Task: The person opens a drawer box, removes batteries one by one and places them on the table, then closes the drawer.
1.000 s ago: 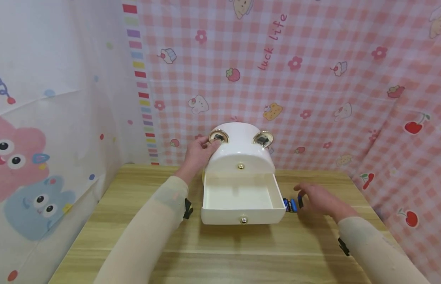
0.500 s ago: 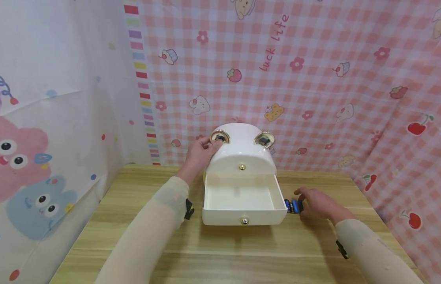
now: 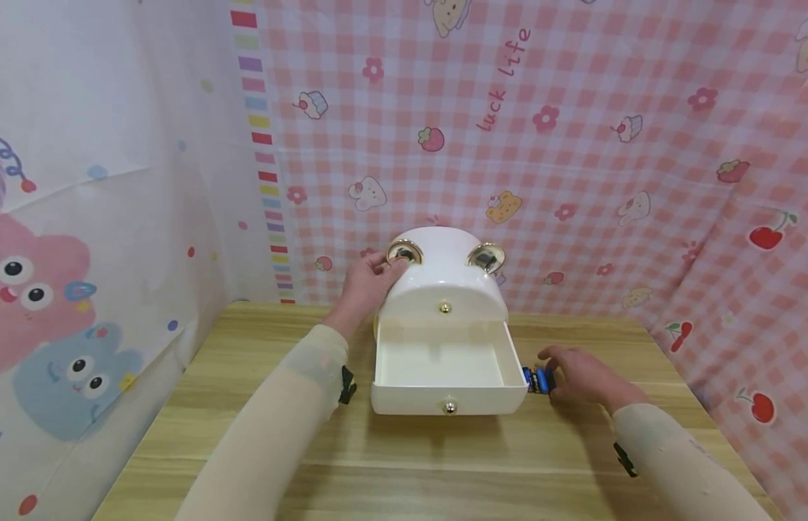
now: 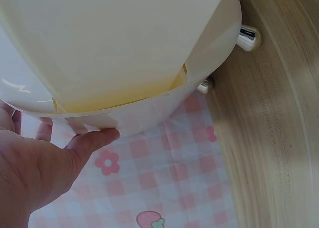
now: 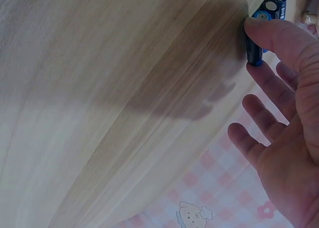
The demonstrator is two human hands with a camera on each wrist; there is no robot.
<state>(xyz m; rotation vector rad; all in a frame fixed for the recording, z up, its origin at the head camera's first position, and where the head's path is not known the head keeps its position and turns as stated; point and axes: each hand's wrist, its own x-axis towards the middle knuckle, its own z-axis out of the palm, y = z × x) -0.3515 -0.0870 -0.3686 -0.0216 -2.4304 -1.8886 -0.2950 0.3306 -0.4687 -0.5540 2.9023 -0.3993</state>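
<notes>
batteries [image 3: 542, 380]: lettering too small; sleeves [image 3: 263, 427]: cut by bottom edge; left grip [image 3: 364, 286]: some fingertips hidden

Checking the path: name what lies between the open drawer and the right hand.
Batteries, side by side on the table, as the head view shows; the right hand pinches the nearest.

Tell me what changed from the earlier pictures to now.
The right grip moved the battery it pinches slightly down and left, closing the visible gap to the row of batteries. Nothing was visibly let go. The left grip stayed on the white box; the drawer stayed open.
</notes>
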